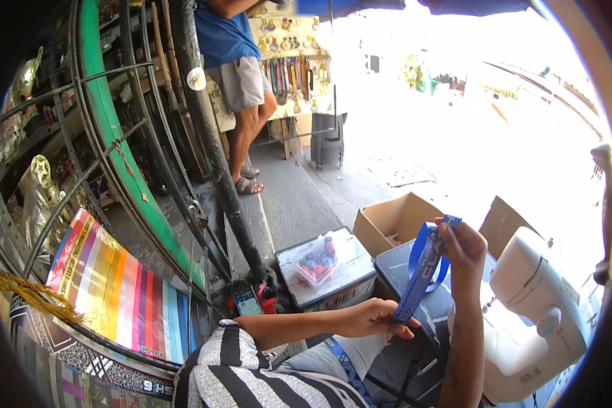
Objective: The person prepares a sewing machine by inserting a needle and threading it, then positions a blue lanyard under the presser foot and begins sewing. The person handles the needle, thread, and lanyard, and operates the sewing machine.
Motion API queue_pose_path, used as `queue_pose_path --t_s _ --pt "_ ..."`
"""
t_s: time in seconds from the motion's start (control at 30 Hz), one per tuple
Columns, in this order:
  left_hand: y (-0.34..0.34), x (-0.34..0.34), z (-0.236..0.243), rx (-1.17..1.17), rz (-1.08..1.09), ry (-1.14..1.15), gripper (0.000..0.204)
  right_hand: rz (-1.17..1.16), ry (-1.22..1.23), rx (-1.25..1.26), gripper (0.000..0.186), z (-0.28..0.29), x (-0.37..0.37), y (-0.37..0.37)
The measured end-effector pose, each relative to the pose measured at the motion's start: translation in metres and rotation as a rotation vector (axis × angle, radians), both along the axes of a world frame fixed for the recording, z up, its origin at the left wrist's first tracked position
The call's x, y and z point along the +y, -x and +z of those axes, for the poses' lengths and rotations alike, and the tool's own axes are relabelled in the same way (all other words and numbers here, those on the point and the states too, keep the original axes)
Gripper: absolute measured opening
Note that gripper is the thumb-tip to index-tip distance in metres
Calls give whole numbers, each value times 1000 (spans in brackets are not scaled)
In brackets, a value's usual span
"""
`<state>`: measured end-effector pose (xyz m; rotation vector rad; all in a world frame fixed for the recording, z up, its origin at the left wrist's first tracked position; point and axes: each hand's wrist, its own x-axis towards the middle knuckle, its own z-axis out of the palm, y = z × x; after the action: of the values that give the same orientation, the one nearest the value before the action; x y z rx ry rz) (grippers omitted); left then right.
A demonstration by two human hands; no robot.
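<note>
A blue lanyard strap (423, 275) with white printing hangs in a loop between my two hands. My right hand (464, 250), raised higher, pinches its upper end between thumb and fingers. Lower down and to the left, my left hand (374, 318) grips the strap's lower end. More blue patterned strap (345, 360) lies across my lap. Just right of my right forearm stands a white sewing machine (540, 309); part of its base is hidden behind that forearm.
Ahead, a clear plastic box of thread spools (317, 264) sits on a lidded bin (350, 248). Behind are an open cardboard box (404, 214) and a dark post (214, 149). A ribbon colour chart (122, 292) leans at left. A person (241, 75) stands beside a display of medals.
</note>
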<state>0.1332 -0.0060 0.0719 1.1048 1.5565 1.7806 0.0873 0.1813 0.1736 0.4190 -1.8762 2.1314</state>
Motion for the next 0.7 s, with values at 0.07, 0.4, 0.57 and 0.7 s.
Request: queue_pose_path --t_s 0.07,0.4,0.57,0.7 --pt "1 -5 -3 38 19 49 32 31 1 84 16 -3 -1 -3" --pt "-10 9 8 52 69 -246 63 -9 -2 123 13 3 -1 -5" --pt "-9 12 5 24 99 -148 69 -31 23 198 19 -10 14 8" --pt "-11 14 6 5 110 -124 65 -63 -34 215 26 -14 21 9"
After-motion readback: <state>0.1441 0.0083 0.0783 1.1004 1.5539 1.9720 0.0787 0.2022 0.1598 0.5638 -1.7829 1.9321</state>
